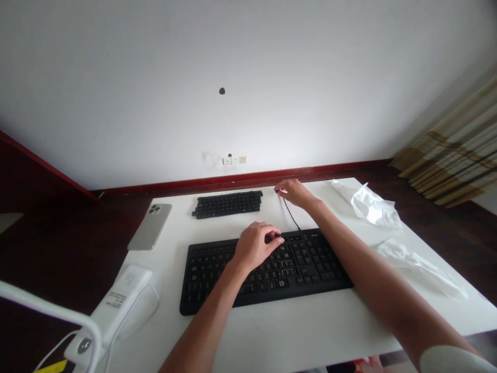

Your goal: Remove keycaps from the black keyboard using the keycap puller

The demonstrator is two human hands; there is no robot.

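A black keyboard [310, 285] lies across the white table, and much of its main section shows bare key bases with pale markings. Over its upper middle, my left hand [254, 246] is closed in a pinch on a small black piece that looks like a keycap [277, 237]. Behind the keyboard, my right hand [297, 194] is closed at the far table edge. The keyboard's black cable [291, 212] runs up into its fingertips. Loose black keycaps [229, 204] sit in tight rows to the left of this hand.
A silver phone [151, 228] lies face down at the table's left edge. Nearer me is a white power strip [116, 311] with a white cord. Crumpled white wrapping [373, 202] and another white sheet [419, 267] lie on the right. Behind the table [303, 331] stands a wall with sockets [235, 160].
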